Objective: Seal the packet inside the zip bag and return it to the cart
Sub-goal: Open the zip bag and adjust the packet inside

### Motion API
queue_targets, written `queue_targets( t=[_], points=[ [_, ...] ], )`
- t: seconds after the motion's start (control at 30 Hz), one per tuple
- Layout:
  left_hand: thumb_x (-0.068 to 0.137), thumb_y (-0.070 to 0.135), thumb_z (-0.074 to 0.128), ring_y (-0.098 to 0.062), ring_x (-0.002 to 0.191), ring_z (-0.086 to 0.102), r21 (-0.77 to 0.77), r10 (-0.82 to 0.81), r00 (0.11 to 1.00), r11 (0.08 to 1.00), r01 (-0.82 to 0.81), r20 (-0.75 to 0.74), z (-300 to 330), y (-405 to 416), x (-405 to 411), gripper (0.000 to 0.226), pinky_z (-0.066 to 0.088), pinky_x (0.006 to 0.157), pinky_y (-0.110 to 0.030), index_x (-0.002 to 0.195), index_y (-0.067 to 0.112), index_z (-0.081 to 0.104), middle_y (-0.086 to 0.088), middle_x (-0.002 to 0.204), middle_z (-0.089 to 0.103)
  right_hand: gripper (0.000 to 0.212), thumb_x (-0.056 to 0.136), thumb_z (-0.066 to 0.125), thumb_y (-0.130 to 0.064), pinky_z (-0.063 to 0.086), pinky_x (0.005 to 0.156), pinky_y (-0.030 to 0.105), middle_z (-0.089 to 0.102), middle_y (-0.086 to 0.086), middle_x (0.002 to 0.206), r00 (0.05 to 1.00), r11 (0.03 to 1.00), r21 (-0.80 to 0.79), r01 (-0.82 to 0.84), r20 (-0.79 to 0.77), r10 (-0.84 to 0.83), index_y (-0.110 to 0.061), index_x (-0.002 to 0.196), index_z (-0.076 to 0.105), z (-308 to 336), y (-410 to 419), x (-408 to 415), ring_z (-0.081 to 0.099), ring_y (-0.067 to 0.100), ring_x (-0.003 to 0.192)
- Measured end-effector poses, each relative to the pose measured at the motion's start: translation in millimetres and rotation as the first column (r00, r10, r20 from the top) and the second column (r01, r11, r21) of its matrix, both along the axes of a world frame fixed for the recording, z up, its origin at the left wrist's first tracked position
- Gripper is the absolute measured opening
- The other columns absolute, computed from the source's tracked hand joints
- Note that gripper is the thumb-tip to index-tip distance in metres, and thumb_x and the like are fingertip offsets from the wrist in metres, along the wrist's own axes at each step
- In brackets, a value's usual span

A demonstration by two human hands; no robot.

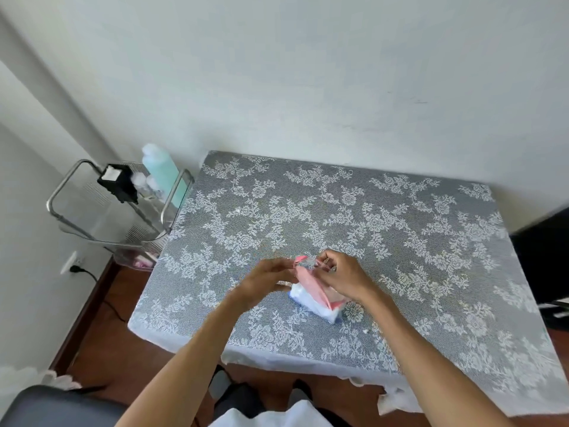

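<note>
The zip bag [312, 291], with the white packet [303, 295] inside, sits near the counter's [400, 229] front edge; the left hand [264, 280] and right hand [345, 274] pinch its pink top with curled fingers [323, 257]; the cart [123, 211] stands left, beside the counter.

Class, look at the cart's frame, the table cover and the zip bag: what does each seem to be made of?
Cart frame: likely polished metal tubing, with bright glints.
Table cover: seemingly white floral lace over grey; fine mesh shows.
Zip bag: probably thin, clear plastic with a pink strip; the packet shows through.
</note>
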State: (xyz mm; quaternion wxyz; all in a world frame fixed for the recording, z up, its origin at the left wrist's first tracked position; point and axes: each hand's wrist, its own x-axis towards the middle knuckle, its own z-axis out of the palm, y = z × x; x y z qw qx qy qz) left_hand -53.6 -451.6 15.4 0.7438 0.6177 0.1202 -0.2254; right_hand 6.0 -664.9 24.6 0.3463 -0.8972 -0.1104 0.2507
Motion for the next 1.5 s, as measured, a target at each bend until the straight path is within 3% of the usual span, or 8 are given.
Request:
queue_targets(
  t=[0.23, 0.47, 0.67, 0.97, 1.07, 1.23, 1.33, 1.5],
  points=[
    [0.086, 0.011, 0.071, -0.012, 0.079, 0.065, 0.03, 0.036, 0.999, 0.999, -0.036, 0.001, -3, -4, 4, 0.01, 0.052, 0.062, -0.018, 0.096, 0.011, 0.068, -0.004, 0.087, 0.07, 0.042, 0.092, 0.061, -0.042, 0.054, 0.056, 0.027, 0.062, 0.003, 0.117, 0.996, 0.996, -0.005, -0.086, 0.007, 0.086, -0.03, 0.132, 0.054, 9, 13, 11, 0.064, 0.012, 0.076],
    [0.083, 0.004, 0.073, -0.017, 0.074, 0.068, 0.021, 0.069, 0.997, 0.997, -0.069, 0.027, -4, 0, 6, 0.012, 0.058, 0.066, -0.025, 0.092, 0.007, 0.066, -0.009, 0.085, 0.07, 0.025, 0.089, 0.068, -0.029, 0.053, 0.07, 0.023, 0.069, 0.006, 0.118, 0.983, 0.987, -0.001, -0.16, 0.096, 0.159, -0.017, 0.111, 0.069, 7, 22, 15, 0.069, 0.018, 0.091],
    [0.081, 0.012, 0.076, -0.009, 0.066, 0.068, 0.359, 0.053, 0.981, 0.926, -0.117, 0.185, -4, -1, 10, 0.014, 0.05, 0.054, -0.016, 0.087, 0.022, 0.069, -0.002, 0.086, 0.073, 0.019, 0.088, 0.066, -0.038, 0.06, 0.057, 0.041, 0.073, -0.001, 0.09, 0.969, 0.988, -0.005, -0.152, 0.194, 0.15, -0.026, 0.102, 0.068, 3, 18, 12, 0.07, 0.019, 0.063],
    [0.086, 0.011, 0.069, 0.002, 0.07, 0.067, 0.633, -0.146, 0.927, 0.766, -0.115, 0.345, 2, -8, 19, 0.018, 0.06, 0.071, -0.02, 0.083, 0.029, 0.067, 0.012, 0.08, 0.068, 0.024, 0.089, 0.067, -0.031, 0.039, 0.037, 0.007, 0.072, 0.004, 0.109, 0.94, 0.98, -0.03, -0.199, 0.278, 0.199, -0.021, 0.111, 0.069, 5, 14, 16, 0.053, -0.017, 0.047],
    [0.087, 0.017, 0.069, 0.005, 0.067, 0.067, 0.637, -0.129, 0.924, 0.757, -0.143, 0.36, 2, -9, 20, 0.008, 0.057, 0.066, -0.012, 0.093, 0.021, 0.072, 0.016, 0.08, 0.068, 0.017, 0.09, 0.066, -0.029, 0.041, 0.035, 0.014, 0.072, 0.0, 0.099, 0.956, 0.99, 0.017, -0.142, 0.26, 0.133, -0.023, 0.105, 0.069, 3, 12, 14, 0.052, -0.003, 0.04],
    [0.09, 0.02, 0.066, -0.008, 0.07, 0.07, 0.432, -0.115, 0.976, 0.901, 0.025, 0.183, -5, -2, 14, 0.012, 0.055, 0.061, -0.018, 0.099, 0.014, 0.07, 0.001, 0.085, 0.074, 0.004, 0.091, 0.065, -0.031, 0.057, 0.048, 0.022, 0.071, -0.003, 0.086, 0.976, 0.997, 0.069, -0.035, 0.215, 0.02, -0.03, 0.092, 0.061, 5, 3, 13, 0.066, 0.003, 0.063],
    [0.088, 0.019, 0.068, -0.008, 0.073, 0.069, 0.403, -0.18, 0.966, 0.911, 0.092, 0.187, -6, 0, 10, 0.004, 0.056, 0.066, -0.02, 0.09, 0.021, 0.07, 0.002, 0.084, 0.073, 0.025, 0.091, 0.064, -0.033, 0.062, 0.057, 0.033, 0.066, -0.006, 0.099, 0.984, 0.991, 0.007, -0.137, 0.12, 0.135, -0.034, 0.116, 0.059, 14, -3, 17, 0.069, 0.01, 0.074],
    [0.09, 0.015, 0.065, -0.011, 0.076, 0.07, 0.46, -0.261, 0.941, 0.877, 0.138, 0.214, 1, -5, 18, 0.007, 0.059, 0.069, -0.021, 0.093, 0.018, 0.07, -0.003, 0.089, 0.072, 0.036, 0.092, 0.061, -0.037, 0.041, 0.095, 0.038, 0.055, 0.003, 0.129, 0.943, 0.939, -0.14, -0.315, 0.067, 0.327, -0.031, 0.128, 0.057, 28, 4, 27, 0.053, 0.017, 0.113]
  ],
)
